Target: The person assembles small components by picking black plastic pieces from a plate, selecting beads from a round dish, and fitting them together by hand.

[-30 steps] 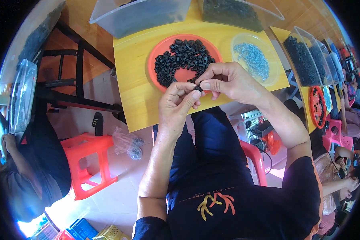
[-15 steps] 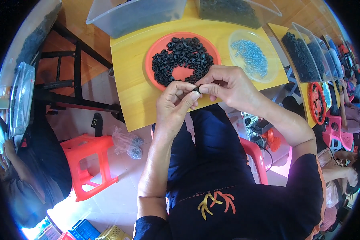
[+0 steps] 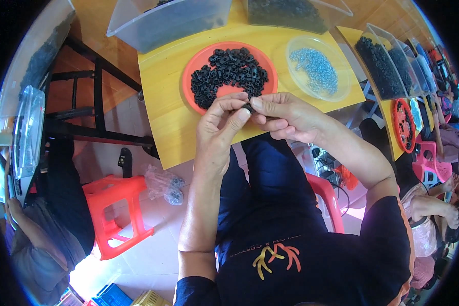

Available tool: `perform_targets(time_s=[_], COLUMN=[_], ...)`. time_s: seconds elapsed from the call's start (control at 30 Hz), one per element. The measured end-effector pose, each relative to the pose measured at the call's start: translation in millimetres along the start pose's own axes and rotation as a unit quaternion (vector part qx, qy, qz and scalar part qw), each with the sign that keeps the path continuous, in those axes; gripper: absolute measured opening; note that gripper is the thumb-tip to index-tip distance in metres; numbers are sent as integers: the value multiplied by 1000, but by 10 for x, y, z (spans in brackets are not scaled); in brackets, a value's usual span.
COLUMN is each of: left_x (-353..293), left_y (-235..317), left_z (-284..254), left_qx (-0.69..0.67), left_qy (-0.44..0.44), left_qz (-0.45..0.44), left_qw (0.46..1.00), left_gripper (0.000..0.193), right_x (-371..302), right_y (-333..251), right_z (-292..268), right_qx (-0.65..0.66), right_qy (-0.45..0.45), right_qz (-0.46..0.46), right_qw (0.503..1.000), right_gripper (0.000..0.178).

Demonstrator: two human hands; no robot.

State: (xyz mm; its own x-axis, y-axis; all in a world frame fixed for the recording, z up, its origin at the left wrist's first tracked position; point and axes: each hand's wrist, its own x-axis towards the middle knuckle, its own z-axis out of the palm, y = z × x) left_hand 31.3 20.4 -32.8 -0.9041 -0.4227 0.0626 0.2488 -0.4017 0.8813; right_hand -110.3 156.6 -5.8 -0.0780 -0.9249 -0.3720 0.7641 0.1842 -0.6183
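Over the near edge of the yellow table, my two hands meet around one small black part. My left hand pinches it between thumb and fingertips. My right hand is closed at its other side, thumb and forefinger against it; what else those fingers hold, if anything, is hidden. Just beyond lies a round orange-red tray heaped with small black plastic parts, with a bare patch toward its near side. Right of it, a clear round dish holds many tiny silvery-blue pieces.
Clear bins of black parts stand along the table's far edge. A red stool and a plastic bag are on the floor at left. People sit at both sides; a second table stands at right.
My right hand has rolled, its lower fingers now showing beneath the thumb. Both hands have shifted slightly while staying together at the black part. The whole view has tilted a little.
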Motion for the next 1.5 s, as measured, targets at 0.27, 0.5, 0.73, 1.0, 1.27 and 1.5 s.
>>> perform_targets(time_s=[0.27, 0.5, 0.73, 1.0, 1.27, 1.5], left_x=[-12, -33, -71, -96, -65, -59], left_y=[20, -4, 11, -6, 60, 75], left_z=[5, 129, 144, 152, 171, 127], left_qx=[14, -82, -146, -76, -99, -67], left_qy=[107, 53, 53, 47, 20, 25], left_qz=[40, 5, 21, 57, 58, 57], left_qw=[993, 995, 988, 994, 993, 996], left_gripper=[13, 16, 16, 15, 14, 13], right_x=[-148, -38, 131, 127, 40, -69], right_y=[-310, -157, 19, 31, -84, -223], right_z=[192, 250, 256, 177, 180, 183], right_qx=[-55, -370, -438, -338, -443, -414], right_qy=[22, 73, 61, 84, 141, 147], right_qz=[-104, -317, -350, -315, -408, -312], right_qw=[993, 870, 826, 883, 786, 842], right_gripper=[33, 41, 39, 35, 23, 25])
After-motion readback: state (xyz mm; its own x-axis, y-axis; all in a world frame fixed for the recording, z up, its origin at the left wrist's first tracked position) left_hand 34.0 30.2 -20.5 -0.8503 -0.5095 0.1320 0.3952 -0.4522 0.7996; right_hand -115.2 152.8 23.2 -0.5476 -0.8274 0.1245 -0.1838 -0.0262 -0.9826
